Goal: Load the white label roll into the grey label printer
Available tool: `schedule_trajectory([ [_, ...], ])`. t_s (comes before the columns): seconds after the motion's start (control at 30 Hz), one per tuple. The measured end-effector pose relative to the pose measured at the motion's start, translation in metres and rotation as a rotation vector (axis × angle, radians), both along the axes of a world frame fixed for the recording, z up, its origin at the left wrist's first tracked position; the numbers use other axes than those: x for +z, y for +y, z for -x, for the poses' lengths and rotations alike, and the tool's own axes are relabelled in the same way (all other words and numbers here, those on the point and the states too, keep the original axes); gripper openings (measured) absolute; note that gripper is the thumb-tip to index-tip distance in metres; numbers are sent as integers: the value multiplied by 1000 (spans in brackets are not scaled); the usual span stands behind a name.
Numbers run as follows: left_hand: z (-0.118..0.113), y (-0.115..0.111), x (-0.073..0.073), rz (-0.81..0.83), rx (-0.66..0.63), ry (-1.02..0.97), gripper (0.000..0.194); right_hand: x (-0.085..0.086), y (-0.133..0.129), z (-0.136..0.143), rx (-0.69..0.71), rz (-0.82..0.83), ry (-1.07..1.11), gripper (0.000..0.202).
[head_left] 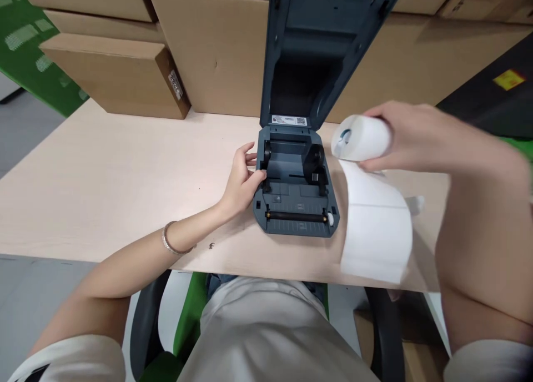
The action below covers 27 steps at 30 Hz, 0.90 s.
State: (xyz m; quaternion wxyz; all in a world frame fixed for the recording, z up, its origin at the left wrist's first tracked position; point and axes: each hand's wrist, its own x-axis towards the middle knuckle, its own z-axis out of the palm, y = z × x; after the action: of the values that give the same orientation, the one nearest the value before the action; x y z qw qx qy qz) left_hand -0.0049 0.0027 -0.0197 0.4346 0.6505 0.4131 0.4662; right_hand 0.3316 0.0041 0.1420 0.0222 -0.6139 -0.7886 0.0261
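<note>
A dark blue-grey label printer [291,190] stands on the table with its lid [308,54] raised, showing the inner bay and a black roller near the front. My left hand [244,179] rests on the printer's left edge, thumb on the rim and fingers apart along the side. To the right of the printer, my right hand [395,137] grips a roll of white labels [362,137] above the table. From the roll a strip of blank labels [377,226] hangs down and curves toward the table's front edge.
Cardboard boxes [225,54] line the back of the pale wooden table [125,176], and a flatter box [112,76] leans at the back left. A dark object with a yellow label [508,80] is at the right. A chair armrest [150,321] lies below the front edge.
</note>
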Motion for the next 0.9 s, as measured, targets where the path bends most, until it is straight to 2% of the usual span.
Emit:
schedule_trajectory([
  [0.07, 0, 1, -1, 2, 1, -4, 69, -26, 14, -1, 9, 58, -77, 66],
  [0.17, -1, 1, -1, 10, -2, 2, 70, -65, 30, 2, 11, 123, -75, 65],
  [0.23, 0, 1, -1, 21, -9, -4, 70, -82, 35, -1, 3, 158, -56, 66],
  [0.3, 0, 0, 0, 33, -11, -20, 70, -88, 35, -10, -8, 172, -31, 78],
  [0.37, 0, -1, 1, 35, -4, -26, 70, -85, 33, -26, -37, 174, -19, 93],
  [0.43, -1, -2, 2, 26, 9, -19, 69, -80, 30, -43, -103, 187, -35, 96],
  [0.5, -1, -2, 3, 16, 21, -15, 68, -79, 27, -57, -158, 221, -55, 76],
  [0.6, -1, -2, 3, 10, 31, -12, 68, -89, 23, -68, -193, 276, -56, 43],
  [0.7, -2, -2, 2, 5, 31, -2, 67, -92, 17, -75, -206, 262, -33, 34],
  [0.77, -2, -2, 1, 7, 24, 0, 68, -79, 10, -79, -198, 242, -8, 30],
  [0.9, -2, -1, -1, 11, 23, -10, 68, -27, -8, -72, -196, 194, 166, 24],
])
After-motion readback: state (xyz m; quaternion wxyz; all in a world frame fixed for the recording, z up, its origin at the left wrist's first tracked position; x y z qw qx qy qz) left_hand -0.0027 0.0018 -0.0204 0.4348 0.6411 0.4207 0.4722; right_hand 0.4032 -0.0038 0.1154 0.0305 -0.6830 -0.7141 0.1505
